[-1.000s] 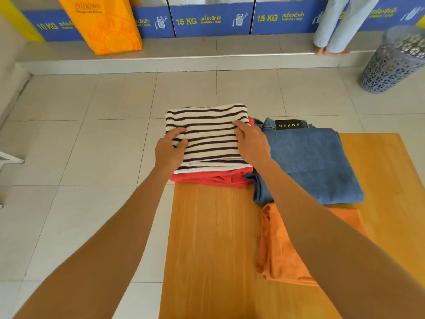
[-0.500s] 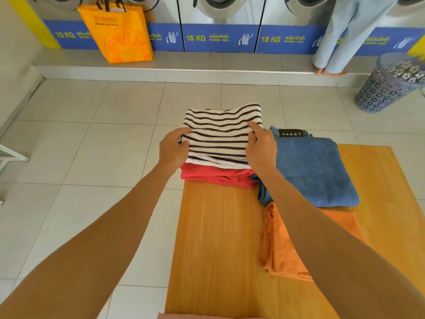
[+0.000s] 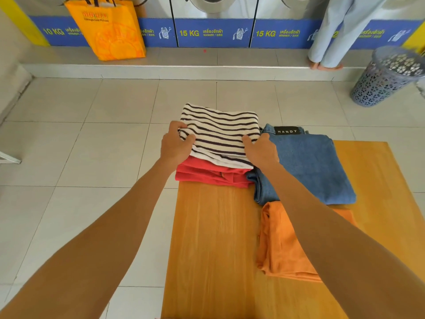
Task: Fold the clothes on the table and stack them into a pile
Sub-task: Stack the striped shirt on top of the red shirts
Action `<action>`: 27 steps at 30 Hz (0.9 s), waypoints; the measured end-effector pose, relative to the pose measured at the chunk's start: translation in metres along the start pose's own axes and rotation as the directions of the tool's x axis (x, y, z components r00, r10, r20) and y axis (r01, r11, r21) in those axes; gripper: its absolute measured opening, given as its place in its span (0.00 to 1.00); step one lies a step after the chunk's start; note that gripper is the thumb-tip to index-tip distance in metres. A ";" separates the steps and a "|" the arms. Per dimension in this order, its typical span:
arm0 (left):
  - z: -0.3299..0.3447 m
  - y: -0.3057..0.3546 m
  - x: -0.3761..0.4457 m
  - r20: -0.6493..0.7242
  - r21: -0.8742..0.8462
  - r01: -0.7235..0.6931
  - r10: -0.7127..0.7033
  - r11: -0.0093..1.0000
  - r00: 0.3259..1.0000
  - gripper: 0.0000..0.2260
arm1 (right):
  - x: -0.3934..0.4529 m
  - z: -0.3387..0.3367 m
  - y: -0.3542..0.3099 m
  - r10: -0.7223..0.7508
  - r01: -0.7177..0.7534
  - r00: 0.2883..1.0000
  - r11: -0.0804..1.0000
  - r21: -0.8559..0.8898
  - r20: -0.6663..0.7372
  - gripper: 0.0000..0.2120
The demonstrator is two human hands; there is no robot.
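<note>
Left hand (image 3: 176, 146), frame centre: fingers pinching left edge of folded striped shirt (image 3: 220, 132). Shirt atop red garment (image 3: 207, 172) at wooden table (image 3: 211, 238) far-left corner. Right hand (image 3: 261, 150) flat against shirt's right edge. Folded jeans (image 3: 308, 166) just right; orange garment (image 3: 282, 245) below.

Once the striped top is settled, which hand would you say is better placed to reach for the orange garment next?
Probably the right hand. Its forearm already passes above the orange garment on the table's right side, while the left hand grips the striped top at the far left edge.
</note>
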State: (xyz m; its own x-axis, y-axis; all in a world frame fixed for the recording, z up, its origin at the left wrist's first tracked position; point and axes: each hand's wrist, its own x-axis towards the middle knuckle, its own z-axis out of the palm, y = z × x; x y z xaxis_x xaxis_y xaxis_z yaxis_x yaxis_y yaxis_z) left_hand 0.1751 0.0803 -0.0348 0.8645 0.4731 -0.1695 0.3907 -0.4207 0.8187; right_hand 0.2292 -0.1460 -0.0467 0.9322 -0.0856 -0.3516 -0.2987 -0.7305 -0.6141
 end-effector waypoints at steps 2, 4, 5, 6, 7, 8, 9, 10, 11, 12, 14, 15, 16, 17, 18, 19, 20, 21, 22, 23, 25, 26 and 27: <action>0.000 0.001 0.006 -0.011 0.009 -0.017 0.017 1.000 1.000 0.16 | 0.000 0.001 0.002 -0.012 0.012 1.000 1.000 -0.008 0.000 0.29; 0.002 -0.012 0.003 0.023 0.024 0.036 -0.037 0.999 0.999 0.17 | -0.003 0.006 0.007 -0.024 0.024 1.000 0.999 -0.043 0.013 0.28; 0.003 -0.021 -0.002 0.044 0.043 0.062 -0.064 0.997 0.997 0.18 | -0.004 0.009 0.010 -0.033 0.034 0.999 0.998 -0.061 0.005 0.27; 0.002 -0.030 -0.007 0.056 0.077 0.064 -0.068 0.995 0.996 0.19 | -0.004 0.010 0.012 -0.048 0.047 0.999 0.995 -0.083 -0.012 0.26; 0.001 -0.036 -0.010 0.045 0.134 0.043 -0.049 0.990 0.998 0.20 | -0.004 0.011 0.012 -0.067 0.063 0.997 0.992 -0.106 -0.031 0.26; -0.001 -0.041 -0.010 0.016 0.209 0.021 -0.025 0.978 1.000 0.21 | -0.003 0.010 0.011 -0.083 0.076 0.996 0.989 -0.124 -0.045 0.25; -0.003 -0.042 -0.009 -0.019 0.290 0.000 0.006 0.957 1.000 0.21 | -0.002 0.009 0.010 -0.096 0.088 0.994 0.987 -0.132 -0.052 0.25; -0.005 -0.041 -0.007 -0.057 0.351 -0.025 0.048 0.936 0.997 0.21 | 0.000 0.008 0.009 -0.107 0.100 0.993 0.986 -0.130 -0.052 0.25; -0.006 -0.038 -0.005 -0.087 0.367 -0.043 0.080 0.929 0.993 0.19 | 0.001 0.008 0.008 -0.119 0.112 0.992 0.987 -0.115 -0.051 0.25; -0.007 -0.035 -0.004 -0.099 0.335 -0.049 0.087 0.941 0.991 0.18 | 0.001 0.007 0.005 -0.131 0.127 0.990 0.988 -0.084 -0.052 0.25; -0.007 -0.026 -0.001 -0.093 0.200 0.029 -0.010 0.979 0.996 0.19 | 0.001 0.004 -0.001 -0.164 0.165 0.985 0.986 0.010 -0.062 0.24; -0.007 -0.023 -0.001 -0.081 0.151 0.073 -0.061 0.986 0.995 0.20 | 0.001 0.002 -0.004 -0.175 0.179 0.982 0.982 0.057 -0.070 0.24; -0.007 -0.021 -0.001 -0.075 0.135 0.096 -0.086 0.986 0.993 0.20 | -0.001 0.001 -0.006 -0.178 0.185 0.981 0.978 0.095 -0.075 0.23; -0.006 -0.020 -0.002 -0.082 0.132 0.096 -0.086 0.987 0.993 0.20 | -0.002 0.000 -0.006 -0.175 0.183 0.982 0.977 0.113 -0.073 0.23; -0.006 -0.020 -0.004 -0.103 0.140 0.074 -0.059 0.987 0.993 0.19 | -0.003 0.000 -0.003 -0.167 0.173 0.984 0.979 0.107 -0.063 0.23; -0.006 -0.019 -0.007 -0.142 0.156 0.035 -0.013 0.987 0.990 0.17 | -0.005 0.002 0.002 -0.151 0.154 0.987 0.985 0.080 -0.047 0.23; -0.006 -0.021 -0.010 -0.194 0.181 -0.016 0.052 0.983 0.980 0.15 | -0.008 0.005 0.008 -0.131 0.132 0.991 0.990 0.046 -0.027 0.23; -0.006 -0.022 -0.013 -0.241 0.210 -0.070 0.121 0.975 0.963 0.13 | -0.010 0.007 0.014 -0.113 0.114 0.993 0.993 0.021 -0.013 0.23; -0.007 -0.023 -0.017 -0.280 0.238 -0.118 0.185 0.964 0.942 0.11 | -0.011 0.007 0.017 -0.107 0.107 0.994 0.994 0.013 -0.009 0.23; -0.009 -0.022 -0.020 -0.307 0.248 -0.151 0.226 0.957 0.924 0.10 | -0.010 0.007 0.016 -0.112 0.113 0.994 0.994 0.017 -0.014 0.22; -0.016 -0.018 -0.024 -0.336 0.186 -0.161 0.216 0.969 0.917 0.08 | -0.009 0.002 0.007 -0.136 0.138 0.990 0.989 0.053 -0.047 0.21; -0.019 -0.017 -0.025 -0.346 0.128 -0.144 0.180 0.981 0.921 0.08 | -0.008 0.000 0.002 -0.155 0.161 0.985 0.983 0.091 -0.071 0.20; -0.022 -0.016 -0.027 -0.350 0.078 -0.124 0.143 0.989 0.926 0.08 | -0.009 -0.002 -0.001 -0.173 0.185 0.980 0.973 0.135 -0.095 0.19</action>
State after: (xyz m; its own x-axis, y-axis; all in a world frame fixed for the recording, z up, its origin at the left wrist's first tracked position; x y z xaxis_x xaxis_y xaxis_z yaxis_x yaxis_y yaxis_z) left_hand 0.1384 0.0914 -0.0315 0.7456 0.6487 0.1525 0.3042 -0.5349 0.7883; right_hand 0.2216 -0.1459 -0.0422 0.9850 -0.0224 -0.1711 -0.1461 -0.6356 -0.7581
